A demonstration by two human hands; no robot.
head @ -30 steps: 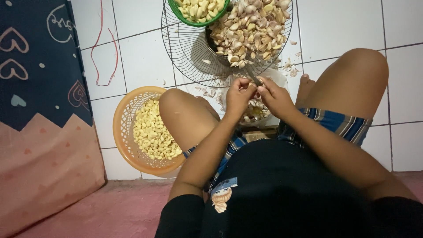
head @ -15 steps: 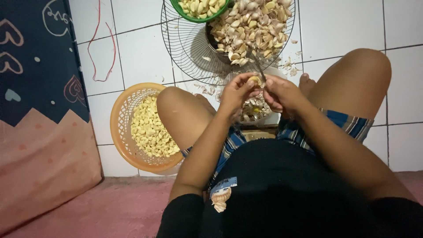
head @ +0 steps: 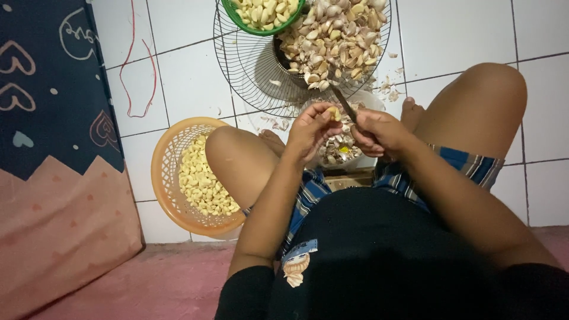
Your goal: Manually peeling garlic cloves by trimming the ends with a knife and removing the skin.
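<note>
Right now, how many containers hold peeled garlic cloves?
2: an orange basket on the floor by the person's left knee, and a green bowl at the top edge, partly cut off. Others may lie out of view.

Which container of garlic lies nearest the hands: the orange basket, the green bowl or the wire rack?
The white bowl aside, the wire rack with its pile of unpeeled cloves lies nearest, just beyond the hands; the green bowl sits farther up, the orange basket outside the knee.
</note>
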